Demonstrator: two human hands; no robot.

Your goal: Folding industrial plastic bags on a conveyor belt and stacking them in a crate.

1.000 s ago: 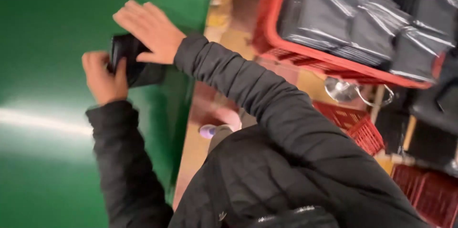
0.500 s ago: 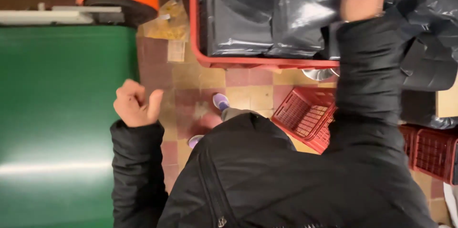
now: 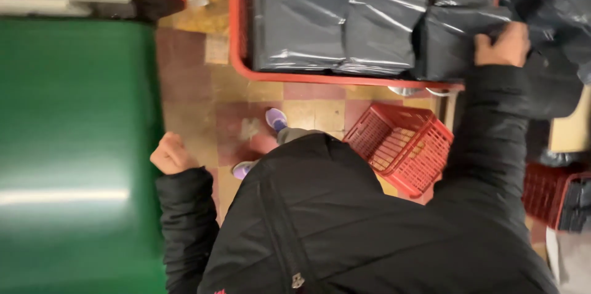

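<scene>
Green bench [image 3: 68,158] fills the left side; red crate [image 3: 237,35] of dark grey plastic-wrapped packages [image 3: 345,29] sits at top. Since a second ago the view swung off the bench. Right hand [image 3: 502,44], earlier at the bench, now grips a package [image 3: 455,41] at the crate's right end, fingers closed on it. Left hand [image 3: 171,153], small dark item gone, is a loose empty fist at the bench edge. Open tiled floor [image 3: 203,91] between; red basket [image 3: 403,146] beside the legs narrows it.
</scene>
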